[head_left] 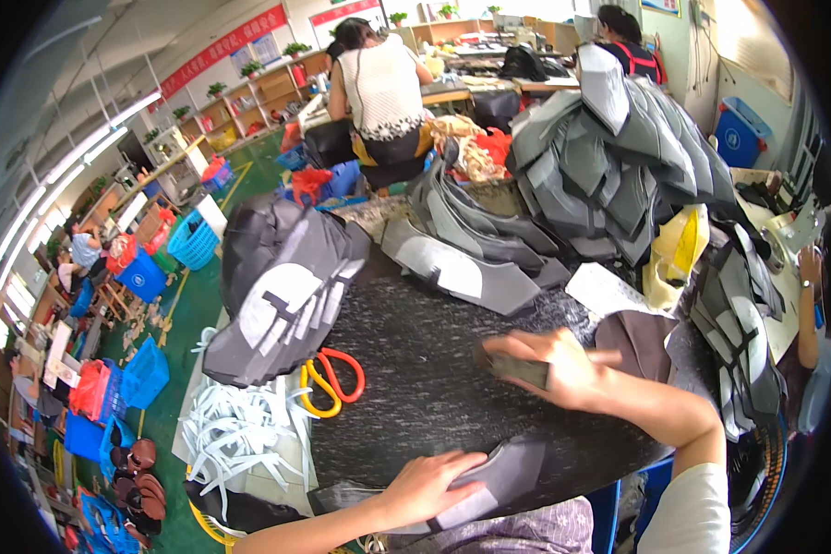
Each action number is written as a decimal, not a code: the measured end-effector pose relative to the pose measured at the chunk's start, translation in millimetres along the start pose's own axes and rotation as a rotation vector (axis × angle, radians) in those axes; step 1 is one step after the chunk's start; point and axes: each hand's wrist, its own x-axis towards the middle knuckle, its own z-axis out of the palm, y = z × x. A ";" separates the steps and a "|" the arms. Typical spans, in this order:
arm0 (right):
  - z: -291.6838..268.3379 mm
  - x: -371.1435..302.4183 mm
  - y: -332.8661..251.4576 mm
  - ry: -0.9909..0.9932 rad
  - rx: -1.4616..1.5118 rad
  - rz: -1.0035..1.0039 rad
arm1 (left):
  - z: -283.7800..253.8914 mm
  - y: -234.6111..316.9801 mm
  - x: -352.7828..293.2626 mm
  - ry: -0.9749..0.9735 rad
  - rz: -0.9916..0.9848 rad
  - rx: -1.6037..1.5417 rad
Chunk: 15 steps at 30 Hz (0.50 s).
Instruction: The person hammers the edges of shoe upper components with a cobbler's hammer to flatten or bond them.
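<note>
My left hand [430, 486] lies with fingers stretched out on a grey cut piece of sheet material [512, 473] along the near edge of the black tabletop [406, 369]. Above the table's middle right, my right hand [568, 369] is closed around a dark, block-like tool [517, 369]; its exact kind is hard to make out. Scissors [328, 381] with one orange and one red handle loop rest on the table at the left. A dark brown piece [635, 343] lies just beyond my right forearm.
Stacked black and grey pieces [291, 286] stand at left, beside white strips [240, 434]. More grey pieces [471, 249] lie at the far edge, below a tall pile [609, 148]. A yellow cloth [676, 254] sits at right. A person [383, 88] sits ahead.
</note>
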 end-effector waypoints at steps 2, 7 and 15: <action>-13.0 -36.5 -22.8 -0.034 0.210 -0.028 | 3.0 4.9 6.0 0.078 0.052 0.070; -24.6 -100.8 -68.0 -0.426 0.078 0.030 | 1.6 9.1 6.2 0.099 0.203 0.163; -14.6 -103.1 -62.8 -0.309 0.078 0.027 | 0.9 17.7 47.0 0.121 0.020 -0.327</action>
